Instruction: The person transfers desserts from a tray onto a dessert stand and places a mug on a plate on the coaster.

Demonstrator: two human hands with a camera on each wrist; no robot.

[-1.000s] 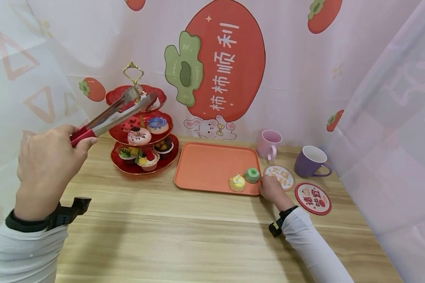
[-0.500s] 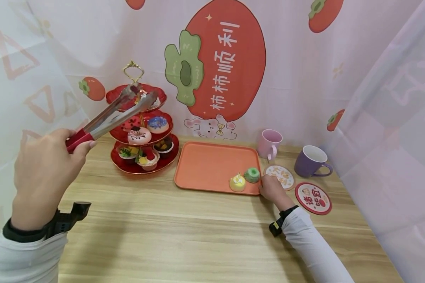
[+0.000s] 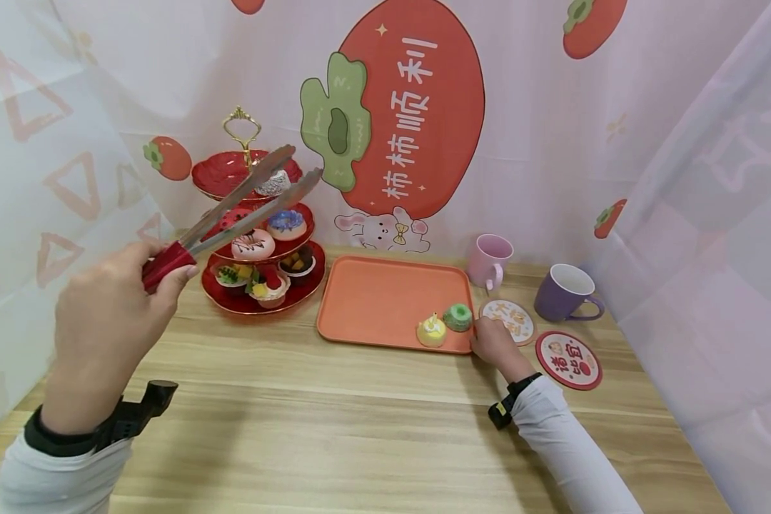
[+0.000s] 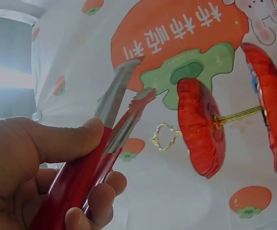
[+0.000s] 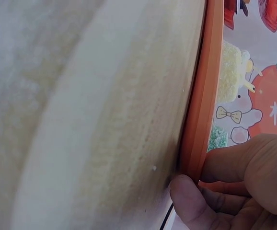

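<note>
My left hand (image 3: 106, 314) holds metal tongs (image 4: 113, 120) by their red handles. Their arms are spread, with nothing between the tips, and in the head view they cross in front of the three-tier red stand (image 3: 221, 175). A whitish round cake (image 3: 273, 184) sits on the top tier, partly hidden by the tongs. At the near right corner of the orange tray (image 3: 373, 300), my right hand (image 3: 496, 346) pinches the rim, seen close in the right wrist view with its fingers (image 5: 191, 196) at the edge. A yellow cake (image 3: 432, 331) and a green ring-shaped cake (image 3: 457, 317) lie on that tray.
Doughnuts (image 3: 253, 245) fill the middle tier, and cupcakes (image 3: 270, 287) the bottom one. Right of the tray stand a pink mug (image 3: 488, 258) and a purple mug (image 3: 560, 296). Two round coasters, one white (image 3: 510, 318) and one red-rimmed (image 3: 568, 360), lie near them. Printed cloth encloses the table.
The left hand has shifted right, and the tongs' tips have swung right past the top tier, exposing more of it. The right hand stays at the tray corner.
</note>
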